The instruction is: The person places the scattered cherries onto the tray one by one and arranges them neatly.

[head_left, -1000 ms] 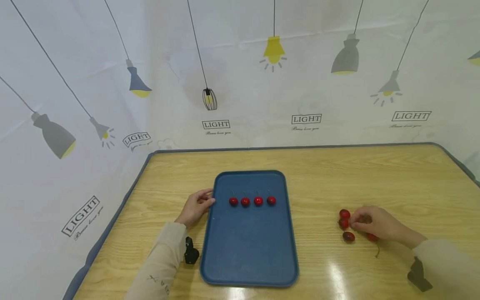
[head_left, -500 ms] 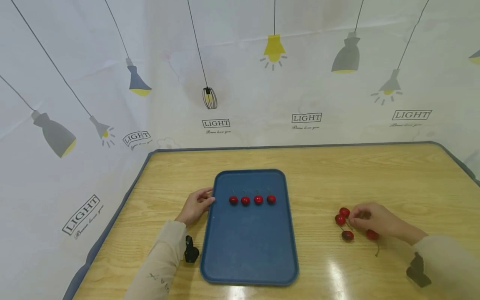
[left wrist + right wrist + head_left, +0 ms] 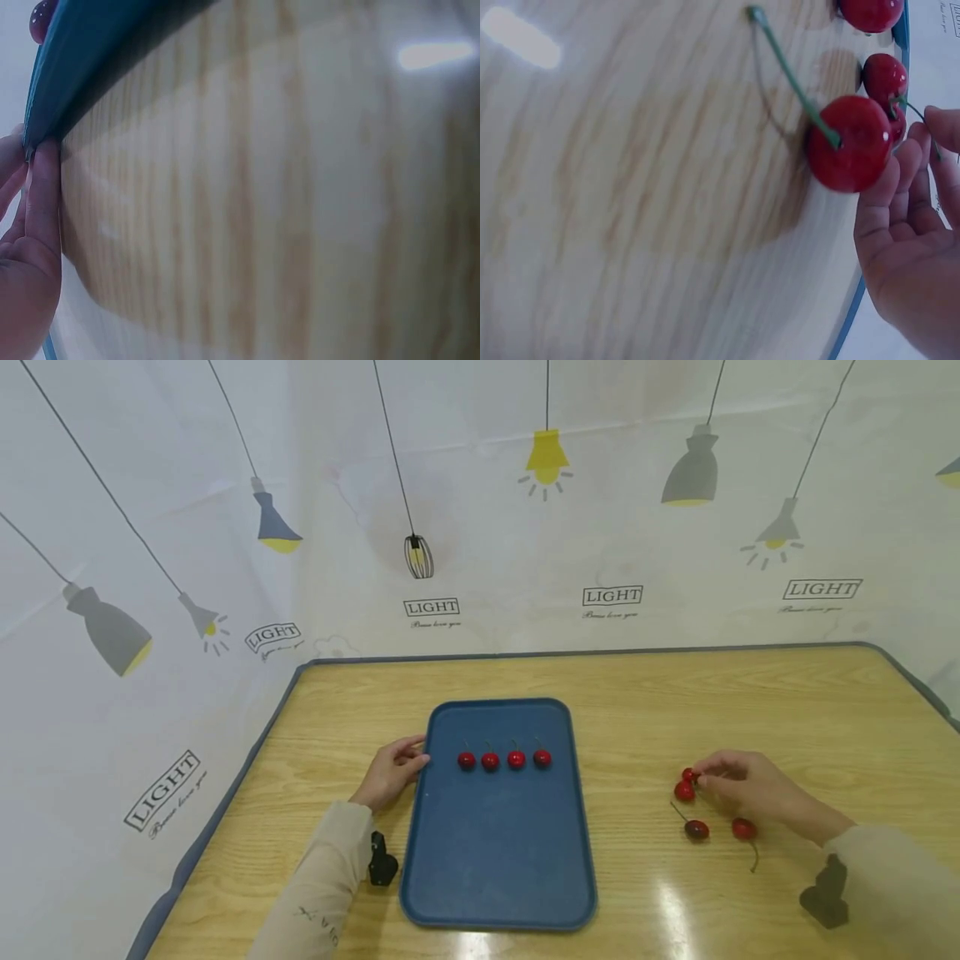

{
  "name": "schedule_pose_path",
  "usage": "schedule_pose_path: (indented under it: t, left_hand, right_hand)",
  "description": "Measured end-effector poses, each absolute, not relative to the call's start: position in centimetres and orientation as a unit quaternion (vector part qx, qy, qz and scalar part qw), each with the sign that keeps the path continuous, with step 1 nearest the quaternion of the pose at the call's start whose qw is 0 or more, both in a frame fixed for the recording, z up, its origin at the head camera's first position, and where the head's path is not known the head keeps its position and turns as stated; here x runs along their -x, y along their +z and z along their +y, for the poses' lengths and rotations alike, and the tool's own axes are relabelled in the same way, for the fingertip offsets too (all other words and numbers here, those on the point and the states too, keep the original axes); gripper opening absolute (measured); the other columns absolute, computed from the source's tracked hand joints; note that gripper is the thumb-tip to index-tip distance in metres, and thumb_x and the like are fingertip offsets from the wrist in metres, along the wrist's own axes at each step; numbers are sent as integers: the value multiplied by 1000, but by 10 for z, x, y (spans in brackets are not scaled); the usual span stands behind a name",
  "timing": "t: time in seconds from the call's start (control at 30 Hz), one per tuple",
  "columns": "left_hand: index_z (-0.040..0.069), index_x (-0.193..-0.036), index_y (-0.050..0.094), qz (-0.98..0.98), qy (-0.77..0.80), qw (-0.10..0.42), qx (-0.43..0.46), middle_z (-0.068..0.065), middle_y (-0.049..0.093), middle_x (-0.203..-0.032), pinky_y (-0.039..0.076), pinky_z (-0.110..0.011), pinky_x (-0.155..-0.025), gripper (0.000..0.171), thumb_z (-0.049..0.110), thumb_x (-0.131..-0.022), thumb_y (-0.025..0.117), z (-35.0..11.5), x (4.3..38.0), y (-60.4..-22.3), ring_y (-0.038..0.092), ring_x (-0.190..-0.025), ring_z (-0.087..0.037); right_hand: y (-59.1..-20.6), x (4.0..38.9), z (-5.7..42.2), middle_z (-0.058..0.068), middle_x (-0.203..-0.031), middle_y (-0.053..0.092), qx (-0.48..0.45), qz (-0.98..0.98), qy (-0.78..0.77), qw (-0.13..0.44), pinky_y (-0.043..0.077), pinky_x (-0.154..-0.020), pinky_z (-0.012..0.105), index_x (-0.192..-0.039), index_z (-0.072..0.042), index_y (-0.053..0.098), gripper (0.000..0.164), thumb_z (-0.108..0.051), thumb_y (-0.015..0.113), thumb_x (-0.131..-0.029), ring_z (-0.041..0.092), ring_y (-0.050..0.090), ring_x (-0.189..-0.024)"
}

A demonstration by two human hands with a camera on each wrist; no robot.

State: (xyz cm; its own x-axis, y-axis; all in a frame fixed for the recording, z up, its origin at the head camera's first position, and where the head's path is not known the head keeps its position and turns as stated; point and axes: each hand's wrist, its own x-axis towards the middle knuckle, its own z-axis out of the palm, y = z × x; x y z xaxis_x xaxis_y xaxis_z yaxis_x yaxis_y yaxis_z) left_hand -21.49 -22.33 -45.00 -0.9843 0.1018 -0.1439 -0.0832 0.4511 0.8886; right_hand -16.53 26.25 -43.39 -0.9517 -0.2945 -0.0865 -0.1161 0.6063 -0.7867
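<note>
My left hand (image 3: 388, 772) holds the left rim of a blue tray (image 3: 498, 852), its thumb and fingers at the edge. Inside the tray, several red cherries (image 3: 491, 762) stand in a row, stems pointing away. On the table to the right, my right hand (image 3: 757, 789) pinches a thin green stem (image 3: 919, 112) at two close-set cherries (image 3: 885, 75); I cannot tell which of them it belongs to. Nearer me lie two more loose cherries, a dark one (image 3: 697, 830) with its stem to the left and a red one (image 3: 744, 828) below the hand.
The wooden table (image 3: 637, 710) has a blue-grey edge at the back and sides. A white wall covering (image 3: 495, 527) printed with lamps stands behind it. A black wrist camera (image 3: 382, 860) sits by the left sleeve, close to the tray.
My right hand has moved slightly away from me, off the nearer loose cherries. The cherries by its fingertips have shifted and the dark one's stem now shows. My left hand and the tray have stayed put.
</note>
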Motion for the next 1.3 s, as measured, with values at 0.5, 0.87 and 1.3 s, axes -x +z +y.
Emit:
schedule_pose_path:
  t: [0.5,0.87,1.3]
  left_hand:
    - [4,-129,45,844,528,93,3,-14,54,-101,51,-30,-70,43,8,-88,55,-224,215,-450,54,-80,-17]
    - [3,-129,44,841,532,94,-3,-15,54,-101,51,-30,-70,43,7,-88,55,-223,215,-449,55,-80,-16]
    - [4,-129,45,844,529,87,-4,-14,53,-100,51,-30,-70,42,8,-88,55,-225,215,-451,55,-80,-17]
  right_hand:
    - [-427,167,250,15,-105,59,72,872,-471,113,48,-69,23,-114,3,53,41,-28,55,-88,0,53,-84]
    - [-421,170,236,16,-101,60,102,868,-474,104,50,-66,26,-109,6,57,36,-23,56,-88,3,54,-80]
    - [-413,178,211,3,-83,63,185,882,-428,62,48,-57,26,-94,0,63,19,-16,59,-86,13,57,-72]
